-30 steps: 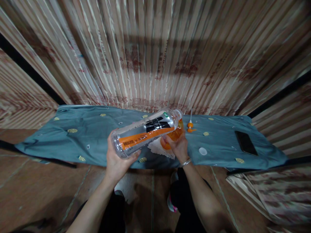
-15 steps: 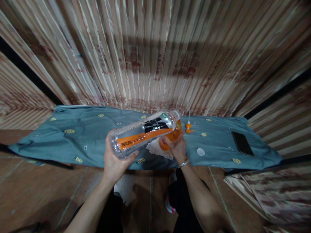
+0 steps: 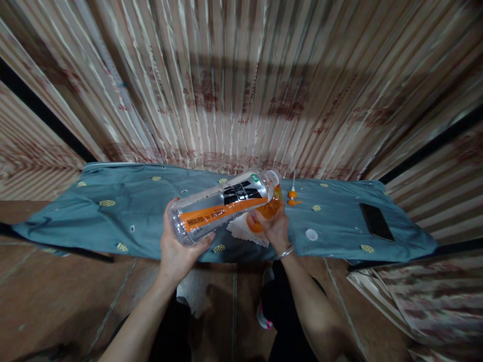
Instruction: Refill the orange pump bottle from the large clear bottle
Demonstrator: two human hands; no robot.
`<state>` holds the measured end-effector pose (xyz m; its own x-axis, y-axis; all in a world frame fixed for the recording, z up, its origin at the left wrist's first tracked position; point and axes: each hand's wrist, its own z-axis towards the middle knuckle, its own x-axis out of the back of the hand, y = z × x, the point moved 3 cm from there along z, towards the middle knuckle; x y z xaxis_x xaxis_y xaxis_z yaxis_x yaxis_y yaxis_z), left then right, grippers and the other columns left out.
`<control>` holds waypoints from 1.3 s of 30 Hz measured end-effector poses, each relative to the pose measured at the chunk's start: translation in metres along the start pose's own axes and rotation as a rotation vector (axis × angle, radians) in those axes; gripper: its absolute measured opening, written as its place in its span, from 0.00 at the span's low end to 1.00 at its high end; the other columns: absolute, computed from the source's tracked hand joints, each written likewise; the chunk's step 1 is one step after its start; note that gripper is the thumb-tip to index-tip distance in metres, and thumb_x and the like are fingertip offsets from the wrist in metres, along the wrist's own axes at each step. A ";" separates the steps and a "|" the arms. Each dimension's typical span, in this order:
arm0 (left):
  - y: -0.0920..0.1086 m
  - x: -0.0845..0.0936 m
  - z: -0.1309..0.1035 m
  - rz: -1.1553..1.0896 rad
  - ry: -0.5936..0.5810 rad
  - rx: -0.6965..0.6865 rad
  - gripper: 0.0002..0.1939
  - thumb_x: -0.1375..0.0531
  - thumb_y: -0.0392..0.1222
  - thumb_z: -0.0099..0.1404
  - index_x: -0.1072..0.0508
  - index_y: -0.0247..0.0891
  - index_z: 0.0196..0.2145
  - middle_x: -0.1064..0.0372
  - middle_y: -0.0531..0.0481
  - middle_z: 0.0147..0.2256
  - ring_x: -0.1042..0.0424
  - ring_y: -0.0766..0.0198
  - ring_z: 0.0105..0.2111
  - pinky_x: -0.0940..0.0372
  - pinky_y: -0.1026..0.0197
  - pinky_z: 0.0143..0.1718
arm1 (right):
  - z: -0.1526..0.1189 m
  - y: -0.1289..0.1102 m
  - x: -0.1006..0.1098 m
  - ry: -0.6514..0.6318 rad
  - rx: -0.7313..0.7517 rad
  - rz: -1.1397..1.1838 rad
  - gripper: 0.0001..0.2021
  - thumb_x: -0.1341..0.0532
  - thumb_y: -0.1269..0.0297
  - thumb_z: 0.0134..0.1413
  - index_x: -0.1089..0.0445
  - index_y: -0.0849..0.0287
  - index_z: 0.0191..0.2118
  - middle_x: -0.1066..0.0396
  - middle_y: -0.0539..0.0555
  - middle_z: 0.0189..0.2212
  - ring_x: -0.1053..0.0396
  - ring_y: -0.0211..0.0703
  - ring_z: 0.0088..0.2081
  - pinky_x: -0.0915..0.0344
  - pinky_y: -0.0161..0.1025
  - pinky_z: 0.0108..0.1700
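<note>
My left hand is closed round the base of a large clear plastic bottle with an orange, black and silver label. The bottle is tilted, its uncapped neck pointing right and slightly up in the view, over an orange bottle. My right hand wraps round that orange bottle, whose mouth is hidden behind the clear bottle's neck. Under it lies a white paper tissue on the cloth. An orange pump top with a pale tube lies just beyond my right hand.
A blue-green patterned cloth covers the narrow table. A white round cap lies to the right of my wrist, and a black phone is near the right end. Striped curtains hang close behind, with dark poles at both sides.
The clear bottle has turned very slightly in my left hand, so its label print shows a little differently. My right hand and the orange bottle stay in place.
</note>
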<state>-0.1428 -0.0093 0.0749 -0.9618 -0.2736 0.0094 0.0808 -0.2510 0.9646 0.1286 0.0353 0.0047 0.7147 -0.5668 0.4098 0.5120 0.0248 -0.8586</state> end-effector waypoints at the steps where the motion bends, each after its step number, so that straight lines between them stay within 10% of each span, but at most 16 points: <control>1: 0.000 0.000 0.000 0.005 -0.003 0.001 0.53 0.20 0.47 0.41 0.36 0.45 0.62 0.20 0.45 0.47 0.17 0.44 0.44 0.22 0.36 0.53 | 0.000 0.000 0.000 0.000 -0.001 0.003 0.32 0.28 0.42 0.44 0.35 0.53 0.50 0.17 0.63 0.46 0.17 0.61 0.47 0.21 0.55 0.49; 39: 0.002 -0.001 0.000 0.011 -0.004 0.026 0.58 0.21 0.48 0.39 0.41 0.43 0.64 0.21 0.42 0.49 0.18 0.43 0.46 0.22 0.37 0.53 | 0.000 0.000 0.000 -0.003 0.015 -0.002 0.32 0.29 0.43 0.45 0.35 0.55 0.52 0.17 0.65 0.48 0.17 0.61 0.49 0.21 0.54 0.51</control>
<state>-0.1419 -0.0096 0.0769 -0.9619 -0.2727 0.0212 0.0850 -0.2241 0.9709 0.1288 0.0350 0.0043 0.7150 -0.5648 0.4121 0.5203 0.0362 -0.8532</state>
